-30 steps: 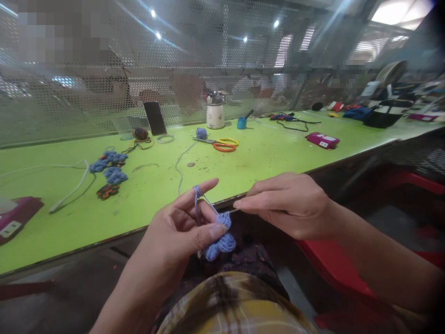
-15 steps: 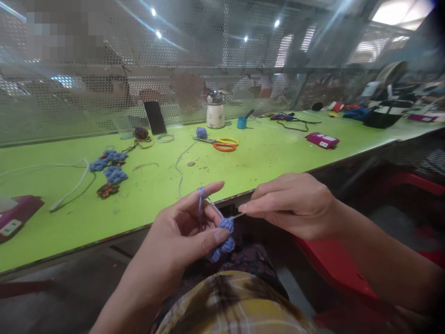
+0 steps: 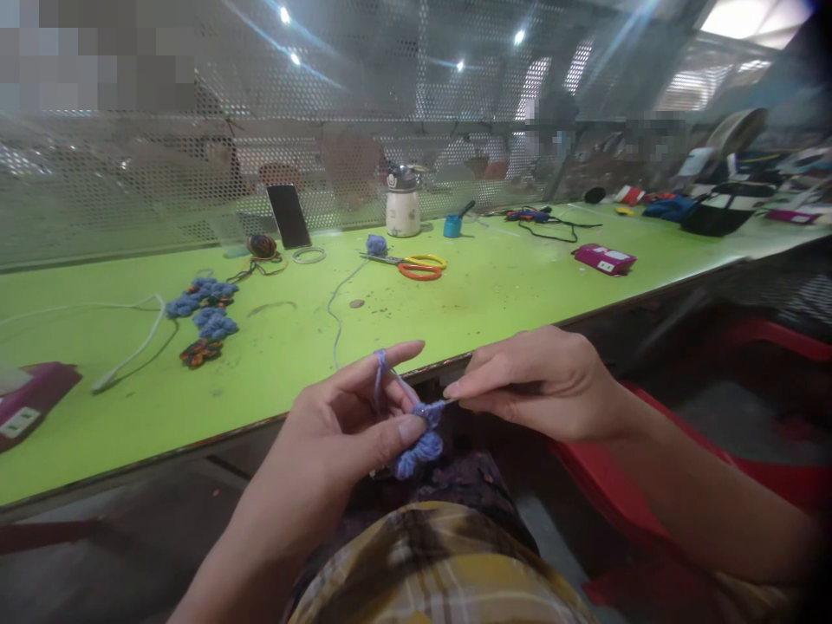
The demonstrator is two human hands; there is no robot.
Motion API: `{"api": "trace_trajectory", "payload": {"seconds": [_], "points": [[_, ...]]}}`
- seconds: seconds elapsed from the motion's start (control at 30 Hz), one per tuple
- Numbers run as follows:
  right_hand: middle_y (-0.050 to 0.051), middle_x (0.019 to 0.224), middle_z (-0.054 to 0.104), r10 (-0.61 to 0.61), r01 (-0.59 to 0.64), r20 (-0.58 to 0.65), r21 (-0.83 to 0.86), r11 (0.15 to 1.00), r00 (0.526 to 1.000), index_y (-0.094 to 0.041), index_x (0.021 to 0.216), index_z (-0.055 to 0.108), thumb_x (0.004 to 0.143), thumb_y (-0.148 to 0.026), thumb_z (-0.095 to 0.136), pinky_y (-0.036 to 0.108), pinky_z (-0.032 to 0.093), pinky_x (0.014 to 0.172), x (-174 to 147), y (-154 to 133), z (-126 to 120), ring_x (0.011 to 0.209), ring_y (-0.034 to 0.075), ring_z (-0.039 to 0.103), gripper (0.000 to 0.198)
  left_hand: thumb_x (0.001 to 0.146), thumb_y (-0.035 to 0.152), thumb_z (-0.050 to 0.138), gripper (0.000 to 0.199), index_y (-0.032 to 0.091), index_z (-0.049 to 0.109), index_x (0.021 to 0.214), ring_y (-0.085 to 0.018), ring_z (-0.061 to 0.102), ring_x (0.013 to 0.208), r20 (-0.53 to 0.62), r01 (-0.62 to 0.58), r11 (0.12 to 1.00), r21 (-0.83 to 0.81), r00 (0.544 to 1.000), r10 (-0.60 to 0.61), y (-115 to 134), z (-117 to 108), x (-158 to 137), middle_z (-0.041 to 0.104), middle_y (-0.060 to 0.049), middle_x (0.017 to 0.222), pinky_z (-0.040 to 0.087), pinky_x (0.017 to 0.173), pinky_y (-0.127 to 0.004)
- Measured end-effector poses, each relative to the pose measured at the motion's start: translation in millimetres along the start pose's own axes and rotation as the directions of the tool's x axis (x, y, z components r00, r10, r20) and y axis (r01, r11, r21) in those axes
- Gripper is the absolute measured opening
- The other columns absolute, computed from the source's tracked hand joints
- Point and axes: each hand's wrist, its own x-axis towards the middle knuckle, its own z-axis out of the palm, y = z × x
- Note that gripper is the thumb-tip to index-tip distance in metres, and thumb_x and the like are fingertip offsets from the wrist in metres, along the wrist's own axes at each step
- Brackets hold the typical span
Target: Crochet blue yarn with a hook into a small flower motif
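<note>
Centrally, in the head camera's view, two bare hands meet over a lap in yellow plaid, by the near edge of a green table (image 3: 507,299). The left hand (image 3: 344,429) is closed on a small blue knitted piece (image 3: 425,448), pinched under its thumb; blue yarn (image 3: 336,322) loops around its raised index finger. The right hand (image 3: 542,381) pinches a thin tool (image 3: 450,400) between thumb and fingertips, and the tool's far end meets the top of the piece; its tip is too small to make out.

From behind the left hand, the yarn runs back across the table to a blue ball (image 3: 376,244). Orange-and-yellow scissors (image 3: 421,266) lie with their blades just beside that ball. Behind them stands a white bottle (image 3: 403,212), with a blue pot (image 3: 453,226) to its right. Toward the left, a phone (image 3: 289,217) leans upright, a ring (image 3: 308,255) lies near its base, and blue and multicoloured flowers (image 3: 214,323) lie in a cluster. At right, a purple box (image 3: 604,259) sits near the table's edge.
</note>
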Motion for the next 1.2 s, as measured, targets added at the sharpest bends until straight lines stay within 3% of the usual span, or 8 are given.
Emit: {"api": "trace_trajectory", "payload": {"seconds": [0.1, 0.2, 0.33, 0.43, 0.87, 1.2], "points": [[0.002, 0.067, 0.069, 0.221, -0.208, -0.028, 0.241, 0.948, 0.975, -0.015, 0.091, 0.077, 0.082, -0.011, 0.070, 0.019, 0.042, 0.046, -0.7, 1.9, 8.2, 0.051, 0.008, 0.057, 0.012, 0.071, 0.020, 0.082, 0.036, 0.027, 0.077, 0.105, -0.009, 0.059, 0.067, -0.028, 0.013, 1.000, -0.023, 0.999, -0.014, -0.5, 0.6, 0.2, 0.064, 0.002, 0.075, 0.048, 0.064, -0.018], [0.000, 0.059, 0.065, 0.477, -0.411, 0.026, 0.552, 0.726, 0.879, -0.014, 0.089, 0.077, 0.080, -0.018, 0.074, 0.017, 0.033, 0.036, -2.8, 7.4, 22.4, 0.039, 0.004, 0.046, 0.010, 0.069, 0.018, 0.083, 0.029, 0.026, 0.080, 0.097, -0.007, 0.059, 0.064, -0.063, 0.017, 0.997, -0.071, 0.998, -0.022, -2.4, 1.9, 1.6, 0.062, 0.002, 0.071, 0.046, 0.062, -0.016], [0.000, 0.057, 0.065, 0.587, -0.435, 0.138, 0.805, 0.404, 0.798, -0.014, 0.087, 0.075, 0.078, -0.021, 0.076, 0.014, 0.027, 0.033, -4.4, 9.7, 40.1, 0.036, 0.003, 0.043, 0.011, 0.069, 0.017, 0.083, 0.029, 0.025, 0.080, 0.097, -0.008, 0.061, 0.065, -0.090, 0.014, 0.995, -0.104, 0.996, -0.024, -5.4, 2.9, 4.5, 0.064, 0.002, 0.071, 0.048, 0.064, -0.016], [0.000, 0.057, 0.064, 0.614, -0.437, 0.180, 0.849, 0.298, 0.769, -0.013, 0.086, 0.074, 0.078, -0.020, 0.077, 0.013, 0.026, 0.034, -2.9, 3.9, 45.0, 0.038, 0.002, 0.044, 0.011, 0.068, 0.018, 0.084, 0.031, 0.025, 0.079, 0.098, -0.008, 0.062, 0.064, -0.099, 0.015, 0.995, -0.094, 0.995, -0.025, -6.3, 2.7, 6.1, 0.064, 0.002, 0.071, 0.048, 0.063, -0.017], [0.000, 0.059, 0.064, 0.614, -0.446, 0.206, 0.854, 0.266, 0.762, -0.013, 0.100, 0.074, 0.081, -0.020, 0.073, 0.012, 0.027, 0.035, 0.8, -4.0, 44.7, 0.039, 0.002, 0.044, 0.020, 0.068, 0.020, 0.085, 0.042, 0.028, 0.075, 0.108, -0.010, 0.061, 0.070, -0.143, -0.054, 0.999, -0.005, 0.988, 0.053, -5.2, 2.7, 3.7, 0.065, 0.002, 0.075, 0.048, 0.068, -0.021], [-0.001, 0.057, 0.061, 0.630, -0.462, 0.208, 0.845, 0.270, 0.748, -0.014, 0.106, 0.072, 0.082, -0.018, 0.072, 0.013, 0.026, 0.036, 0.3, -5.1, 45.2, 0.041, 0.003, 0.044, 0.025, 0.066, 0.016, 0.085, 0.044, 0.026, 0.075, 0.108, -0.010, 0.061, 0.071, -0.170, -0.078, 0.997, -0.030, 0.983, 0.072, -6.7, 2.5, 6.7, 0.066, 0.002, 0.074, 0.049, 0.069, -0.020]]}}
